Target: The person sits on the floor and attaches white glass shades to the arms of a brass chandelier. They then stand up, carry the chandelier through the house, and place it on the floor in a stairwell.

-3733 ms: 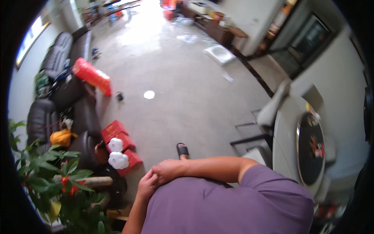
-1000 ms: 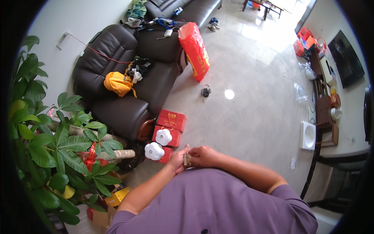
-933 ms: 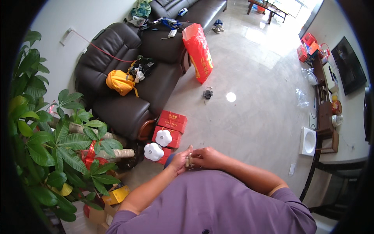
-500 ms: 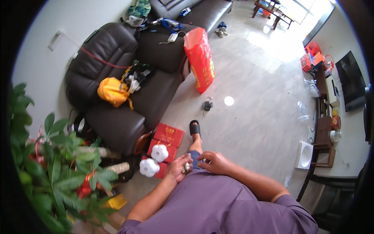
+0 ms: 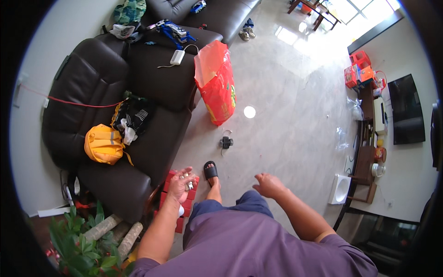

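My left hand [image 5: 179,185] is held over the red boxes [image 5: 190,203] by the sofa, its fingers curled around several small shiny metal pieces [image 5: 189,185]. Their exact kind is too small to make out. Out to the right, over the floor, my right hand [image 5: 270,185] has its fingers loosely bent and apart, with nothing visible in them. A white rounded object [image 5: 181,211] on the boxes is mostly hidden by my left forearm. On the floor ahead of my sandalled foot [image 5: 211,171] lies a small black device [image 5: 226,142] with a strap or cord.
A brown leather sofa [image 5: 157,124] fills the left side, bearing a yellow backpack [image 5: 104,144] and a white adapter [image 5: 177,57]. A tall red plastic bag [image 5: 215,83] stands beside it. A leafy plant [image 5: 87,244] is at lower left; white foam [image 5: 340,189] leans near the TV cabinet [image 5: 367,161].
My hands have moved apart: the left one leftward and up with the metal pieces, the right one to the right. The view has shifted, and the white objects on the boxes are now mostly covered.
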A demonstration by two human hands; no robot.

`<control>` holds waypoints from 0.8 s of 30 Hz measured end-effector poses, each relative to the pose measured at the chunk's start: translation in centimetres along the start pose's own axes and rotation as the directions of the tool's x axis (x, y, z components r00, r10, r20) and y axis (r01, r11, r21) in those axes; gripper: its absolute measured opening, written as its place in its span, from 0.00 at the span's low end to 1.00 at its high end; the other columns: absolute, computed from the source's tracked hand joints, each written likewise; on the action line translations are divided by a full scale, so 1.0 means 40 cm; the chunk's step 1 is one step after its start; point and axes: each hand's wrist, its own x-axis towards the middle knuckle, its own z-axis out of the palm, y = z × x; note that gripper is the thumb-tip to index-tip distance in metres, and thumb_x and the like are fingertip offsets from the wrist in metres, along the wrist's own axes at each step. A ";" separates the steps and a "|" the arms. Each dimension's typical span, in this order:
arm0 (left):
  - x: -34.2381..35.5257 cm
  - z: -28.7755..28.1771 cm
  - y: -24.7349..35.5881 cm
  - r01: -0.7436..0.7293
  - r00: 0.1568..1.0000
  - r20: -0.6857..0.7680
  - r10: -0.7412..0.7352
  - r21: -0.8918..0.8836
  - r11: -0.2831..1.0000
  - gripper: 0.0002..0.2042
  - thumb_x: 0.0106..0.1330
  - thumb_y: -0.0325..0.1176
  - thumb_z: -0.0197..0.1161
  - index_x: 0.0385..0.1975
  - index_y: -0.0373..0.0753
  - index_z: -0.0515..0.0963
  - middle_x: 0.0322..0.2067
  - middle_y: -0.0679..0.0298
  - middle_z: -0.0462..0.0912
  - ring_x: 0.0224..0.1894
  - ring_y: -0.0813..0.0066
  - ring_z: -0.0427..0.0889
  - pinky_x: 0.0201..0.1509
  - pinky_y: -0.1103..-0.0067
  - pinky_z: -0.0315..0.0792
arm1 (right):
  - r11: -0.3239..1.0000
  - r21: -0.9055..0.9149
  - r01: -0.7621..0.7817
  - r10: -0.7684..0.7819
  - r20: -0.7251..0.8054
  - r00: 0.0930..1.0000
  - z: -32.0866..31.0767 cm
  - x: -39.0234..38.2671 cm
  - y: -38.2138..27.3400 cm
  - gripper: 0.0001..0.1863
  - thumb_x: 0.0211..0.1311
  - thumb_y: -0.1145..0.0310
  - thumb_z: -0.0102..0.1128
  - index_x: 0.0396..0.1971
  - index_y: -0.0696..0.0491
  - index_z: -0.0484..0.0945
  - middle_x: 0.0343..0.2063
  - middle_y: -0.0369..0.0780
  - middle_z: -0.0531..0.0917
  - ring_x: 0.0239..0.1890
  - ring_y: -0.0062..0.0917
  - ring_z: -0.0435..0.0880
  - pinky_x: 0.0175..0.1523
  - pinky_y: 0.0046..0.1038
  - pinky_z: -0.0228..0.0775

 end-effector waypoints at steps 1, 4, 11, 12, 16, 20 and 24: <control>0.026 0.007 0.021 0.007 1.000 0.004 -0.007 0.054 0.999 0.17 0.62 0.22 0.66 0.51 0.38 0.77 0.33 0.64 0.82 0.25 0.77 0.80 0.34 0.82 0.79 | 0.996 0.085 -0.016 0.025 -0.098 0.995 -0.023 0.029 0.000 0.22 0.61 0.57 0.61 0.49 0.56 0.78 0.42 0.50 0.83 0.46 0.45 0.82 0.51 0.41 0.74; 0.073 0.036 0.030 0.127 0.992 -0.010 -0.127 0.192 0.973 0.18 0.63 0.24 0.67 0.53 0.39 0.77 0.29 0.67 0.82 0.22 0.82 0.78 0.28 0.85 0.76 | 0.956 0.288 -0.049 0.066 -0.049 0.997 -0.023 0.108 0.039 0.20 0.60 0.57 0.61 0.46 0.55 0.80 0.39 0.50 0.85 0.45 0.45 0.83 0.50 0.41 0.75; 0.147 -0.030 -0.278 0.232 0.972 -0.175 -0.157 0.812 0.536 0.15 0.59 0.30 0.70 0.47 0.40 0.82 0.27 0.67 0.82 0.22 0.77 0.79 0.27 0.79 0.75 | 0.980 0.153 -0.127 0.070 0.330 0.941 0.291 0.487 0.309 0.19 0.58 0.58 0.55 0.37 0.58 0.83 0.38 0.52 0.85 0.43 0.45 0.85 0.50 0.42 0.77; 0.135 -0.045 -0.327 0.104 0.994 -0.110 -0.009 0.902 0.418 0.15 0.58 0.30 0.70 0.45 0.39 0.83 0.30 0.64 0.83 0.26 0.73 0.80 0.32 0.78 0.76 | 0.974 0.168 -0.149 0.068 0.411 0.909 0.352 0.555 0.346 0.21 0.57 0.59 0.54 0.40 0.61 0.82 0.43 0.54 0.82 0.48 0.47 0.81 0.55 0.44 0.72; 0.243 0.024 -0.431 -0.020 0.946 -0.082 0.315 0.951 0.309 0.06 0.59 0.24 0.66 0.36 0.35 0.82 0.28 0.60 0.80 0.31 0.67 0.81 0.37 0.76 0.74 | 0.977 0.054 -0.205 0.190 0.204 0.960 0.636 0.904 0.525 0.27 0.53 0.60 0.57 0.47 0.67 0.79 0.61 0.58 0.70 0.64 0.52 0.69 0.70 0.47 0.58; 0.308 -0.039 -0.519 -0.006 0.900 -0.163 0.404 0.922 0.386 0.08 0.60 0.19 0.64 0.38 0.34 0.80 0.28 0.62 0.75 0.19 0.79 0.73 0.24 0.81 0.67 | 0.884 0.264 -0.386 0.321 0.257 0.911 0.651 1.264 0.531 0.22 0.57 0.55 0.63 0.46 0.55 0.81 0.45 0.51 0.84 0.51 0.46 0.81 0.56 0.42 0.74; 0.346 -0.025 -0.505 -0.052 0.909 -0.025 0.416 0.984 0.172 0.07 0.59 0.19 0.62 0.37 0.33 0.76 0.26 0.60 0.73 0.17 0.76 0.71 0.22 0.80 0.66 | 0.784 0.454 -0.425 0.433 0.091 0.897 0.798 1.477 0.608 0.21 0.55 0.62 0.64 0.47 0.57 0.77 0.48 0.52 0.82 0.54 0.46 0.79 0.57 0.41 0.73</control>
